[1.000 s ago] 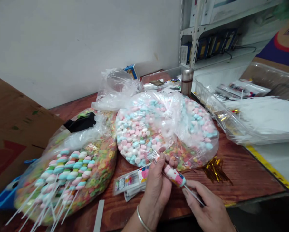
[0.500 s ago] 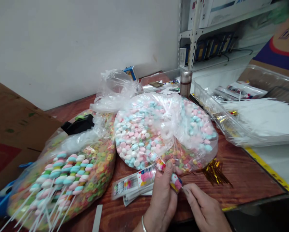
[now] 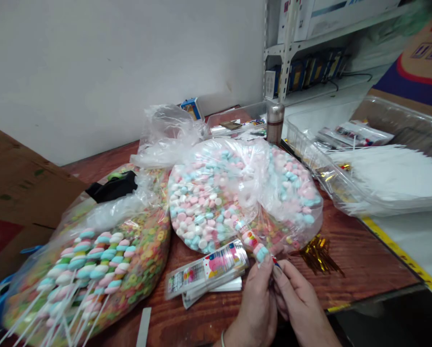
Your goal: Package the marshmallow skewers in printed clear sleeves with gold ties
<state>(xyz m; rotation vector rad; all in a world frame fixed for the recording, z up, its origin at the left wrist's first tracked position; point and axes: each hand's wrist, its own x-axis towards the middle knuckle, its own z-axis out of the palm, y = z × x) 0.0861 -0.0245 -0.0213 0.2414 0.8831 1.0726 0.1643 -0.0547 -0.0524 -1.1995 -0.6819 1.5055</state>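
Gripped the lower end of the candy between closed left hand and closed right hand — side by side. Pointed its long axis forward and leftward from both hands, toward the marshmallow bag. Had the sleeves just beside the left hand, left of the candy, and the ties near the right hand — both on the table, free of either grip.

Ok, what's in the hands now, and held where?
Wrapped candy, by its near, lower end: left hand and right hand meet there. The fingers hide the exact grip.
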